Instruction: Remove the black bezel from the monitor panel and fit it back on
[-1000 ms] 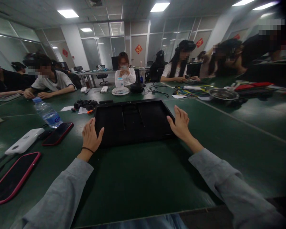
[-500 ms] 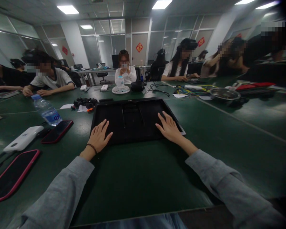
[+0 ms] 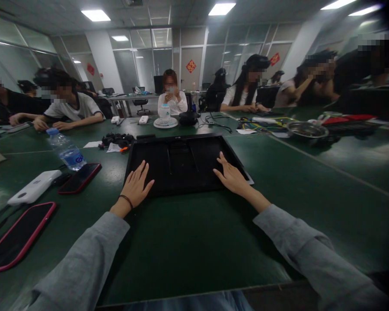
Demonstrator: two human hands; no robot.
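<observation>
A wide, black, shallow rectangular object with a raised rim (image 3: pixel 181 183), like a tray or a casing, lies flat on the green table (image 3: pixel 194 242) before me. Two thin dark strips run down its middle. Over its near left corner is my left hand (image 3: pixel 136 185), palm down, fingers outstretched and holding nothing. My right hand (image 3: pixel 231 177) is over the right part, also palm down and open, with thumb and forefinger apart. Whether either palm presses on the surface, I cannot tell.
To the left are a water bottle (image 3: pixel 66 149), a white power bank (image 3: pixel 35 186) and two red-edged phones, the nearer phone (image 3: pixel 19 237) close to my left sleeve. Beyond stand a white fan (image 3: pixel 165 119) and cables (image 3: pixel 217 121). A metal bowl (image 3: pixel 307 128) sits right. Several people sit around.
The fingers of my right hand have drawn closer together and shifted slightly. My left hand and the black object hold their places; the whole view has moved a little.
</observation>
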